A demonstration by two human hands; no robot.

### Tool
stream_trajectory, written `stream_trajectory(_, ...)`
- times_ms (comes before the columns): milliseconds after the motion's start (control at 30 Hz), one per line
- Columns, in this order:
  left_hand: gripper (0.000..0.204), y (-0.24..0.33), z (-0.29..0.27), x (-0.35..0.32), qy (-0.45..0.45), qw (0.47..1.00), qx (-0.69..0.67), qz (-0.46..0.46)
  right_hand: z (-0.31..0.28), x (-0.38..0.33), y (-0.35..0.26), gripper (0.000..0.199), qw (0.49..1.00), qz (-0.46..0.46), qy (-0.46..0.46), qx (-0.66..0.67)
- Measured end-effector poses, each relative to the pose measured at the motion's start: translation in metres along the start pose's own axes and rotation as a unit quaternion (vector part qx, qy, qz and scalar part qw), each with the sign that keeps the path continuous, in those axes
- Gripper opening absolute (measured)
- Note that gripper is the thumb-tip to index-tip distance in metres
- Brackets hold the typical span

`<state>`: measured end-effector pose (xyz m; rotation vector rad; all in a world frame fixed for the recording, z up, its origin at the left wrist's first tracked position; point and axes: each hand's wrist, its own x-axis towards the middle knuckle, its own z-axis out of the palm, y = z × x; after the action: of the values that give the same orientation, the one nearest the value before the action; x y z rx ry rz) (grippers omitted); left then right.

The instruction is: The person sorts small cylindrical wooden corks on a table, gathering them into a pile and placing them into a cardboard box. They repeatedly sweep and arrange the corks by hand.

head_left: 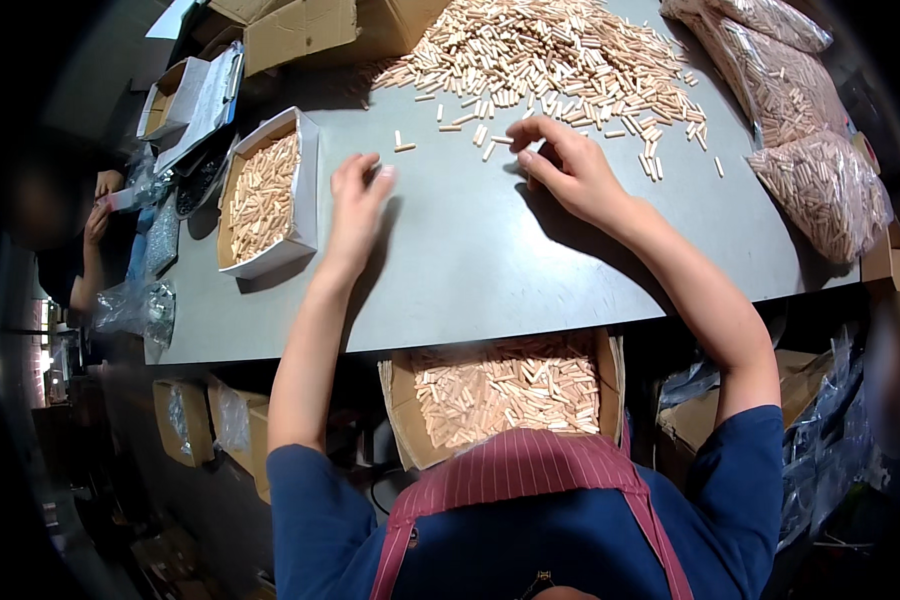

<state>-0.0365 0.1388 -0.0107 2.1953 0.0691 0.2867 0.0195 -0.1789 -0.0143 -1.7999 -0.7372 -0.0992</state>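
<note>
Head view: right hand pinches wooden dowels at the near edge of the dowel pile; left hand, fingers pressed together, lies flat on the desk beside a white box.

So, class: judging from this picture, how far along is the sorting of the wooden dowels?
Done: the white box and the cardboard box at the table edge already hold many dowels. In hand: the right hand picks at loose dowels; the left hand rests flat on the table. Left: the big dowel pile and the full bags.
</note>
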Motion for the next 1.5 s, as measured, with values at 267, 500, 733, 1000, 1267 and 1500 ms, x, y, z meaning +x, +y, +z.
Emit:
stream_trajectory(267, 0.141, -0.001, 0.06, 0.108, 0.013, 0.946, 0.323, 0.036, -0.008, 0.007, 0.006, 0.045, 0.997, -0.004, 0.059, -0.052)
stream_trajectory(500, 0.138, -0.003, 0.082, 0.19, -0.014, 0.954, 0.256, 0.153, 0.004, 0.015, 0.007, 0.046, 0.995, -0.04, 0.03, -0.09)
stream_trajectory(733, 0.096, 0.004, 0.117, 0.2, -0.031, 0.928, 0.28, 0.245, 0.001, 0.018, 0.008, 0.028, 0.992, -0.073, 0.025, -0.103)
stream_trajectory(1000, 0.052, 0.026, 0.119, 0.12, -0.045, 0.897, 0.242, 0.367, -0.006, 0.015, 0.019, 0.018, 0.987, -0.128, 0.044, -0.086)
stream_trajectory(1267, 0.059, 0.05, 0.074, 0.015, -0.132, 0.906, 0.277, 0.292, -0.015, 0.003, 0.008, 0.014, 0.983, -0.138, 0.013, -0.12)
stream_trajectory(1500, 0.07, 0.051, 0.032, -0.056, -0.162, 0.912, 0.302, 0.224, -0.009, 0.002, 0.003, 0.031, 0.969, -0.168, -0.004, -0.182)
